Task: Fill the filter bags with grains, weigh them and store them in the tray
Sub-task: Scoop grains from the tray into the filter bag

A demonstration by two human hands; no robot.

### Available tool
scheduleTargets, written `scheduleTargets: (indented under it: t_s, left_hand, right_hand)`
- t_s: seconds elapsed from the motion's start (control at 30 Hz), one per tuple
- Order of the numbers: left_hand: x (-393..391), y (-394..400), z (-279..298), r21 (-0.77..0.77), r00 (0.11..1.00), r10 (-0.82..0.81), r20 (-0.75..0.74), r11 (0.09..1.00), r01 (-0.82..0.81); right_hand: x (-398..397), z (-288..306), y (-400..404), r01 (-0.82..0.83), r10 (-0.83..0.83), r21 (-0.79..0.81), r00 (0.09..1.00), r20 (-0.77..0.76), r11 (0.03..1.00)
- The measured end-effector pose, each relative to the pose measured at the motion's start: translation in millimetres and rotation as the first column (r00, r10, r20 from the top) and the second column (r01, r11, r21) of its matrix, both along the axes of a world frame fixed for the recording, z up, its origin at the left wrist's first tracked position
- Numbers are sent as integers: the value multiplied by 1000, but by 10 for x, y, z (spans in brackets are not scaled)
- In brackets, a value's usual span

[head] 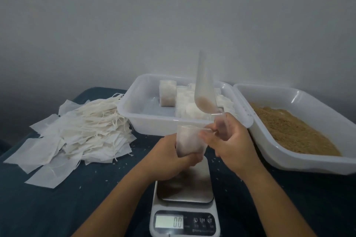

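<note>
Dark blue bench (57, 208) against a plain grey wall, dim lighting, loose grains scattered on the cloth. Nearest, at 6 o'clock, sits a digital scale (185, 208) with a steel platform, nothing resting on it, display showing what looks like zeros. Just above it the left hand (169, 158) grips the bottom of a filter bag (189, 140), fingers curled round it, bag upright with its mouth open. The right hand (231, 140) is wrapped around the handle of a clear plastic scoop (205, 94), its bowl standing up with some grains in it, and its fingertips are pinching the bag's rim too. At 9 o'clock there's a messy pile of empty bags (77, 134) with strings. At 12 o'clock, partly blocked by the scoop, is the white tray (154, 121) holding filled bags (168, 93). At 3 o'clock, touching that tray, a second tub (289, 161) of brown grains (292, 132).
</note>
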State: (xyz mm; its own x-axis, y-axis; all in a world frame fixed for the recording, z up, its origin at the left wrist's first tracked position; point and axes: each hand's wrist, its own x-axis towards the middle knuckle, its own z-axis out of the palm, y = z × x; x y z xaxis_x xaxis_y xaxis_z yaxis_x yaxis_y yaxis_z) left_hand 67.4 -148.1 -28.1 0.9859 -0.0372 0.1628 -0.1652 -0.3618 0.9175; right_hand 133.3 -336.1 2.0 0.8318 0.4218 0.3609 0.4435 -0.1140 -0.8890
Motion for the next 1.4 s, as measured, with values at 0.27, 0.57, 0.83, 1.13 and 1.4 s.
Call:
scheduleTargets:
  t_s: [0.27, 0.57, 0.83, 1.13, 1.4]
  left_hand:
    - [-7, 77, 84, -84, 978, 11, 206, 996, 6]
    - [-54, 207, 130, -312, 978, -202, 52, 927, 208]
    - [33, 282, 11, 105, 997, 10, -71, 995, -3]
    - [77, 373, -87, 322, 955, 259, 146, 900, -293]
    - [150, 501, -58, 78, 784, 613, 101, 781, -620]
  right_hand:
    - [-87, -22, -73, -4, 3, 47, 1000, 30, 999]
    - [-179, -83, -91, -141, 151, 117, 985, -85, 983]
    - [-139, -257, 29, -8, 2, -45, 991, -136, 999]
    - [-58, -330, -7, 156, -162, -176, 986, -22, 972]
    - [-19, -234, -80, 288, -285, -57, 957, 53, 956]
